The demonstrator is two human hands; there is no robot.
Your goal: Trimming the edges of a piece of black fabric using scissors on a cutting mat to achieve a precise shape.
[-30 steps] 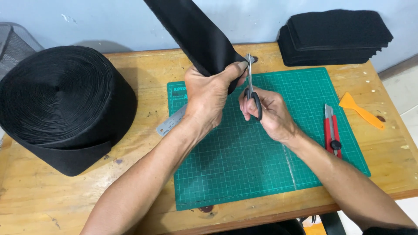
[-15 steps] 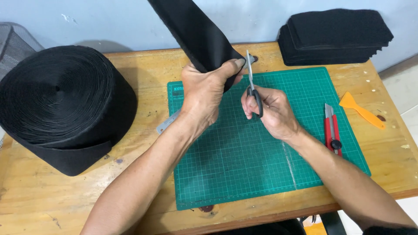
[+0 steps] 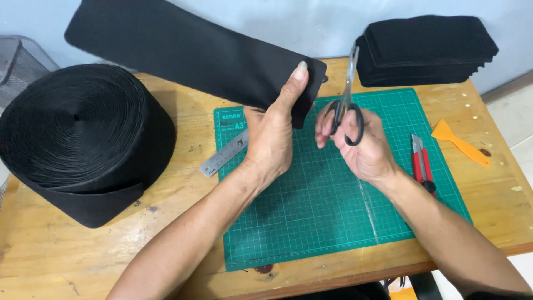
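Observation:
My left hand [image 3: 275,133] grips one end of a wide black fabric strip [image 3: 189,53], held up flat above the table and stretching away to the upper left. My right hand [image 3: 361,147] holds black-handled scissors [image 3: 347,97] with the blades pointing up, just right of the strip's cut end and apart from it. Both hands hover over a green cutting mat [image 3: 333,211]. A steel ruler [image 3: 225,158] lies at the mat's left edge, partly hidden by my left hand.
A big roll of black strip [image 3: 78,139] sits at the left of the wooden table [image 3: 61,255]. A stack of cut black pieces [image 3: 427,50] is at the back right. A red utility knife [image 3: 421,164] and an orange scraper [image 3: 461,141] lie at the right. A mesh basket [image 3: 19,64] stands far left.
The strip has come free and my left hand has turned it flat and swung it leftward. The scissors have pulled away from the strip, blades now upright.

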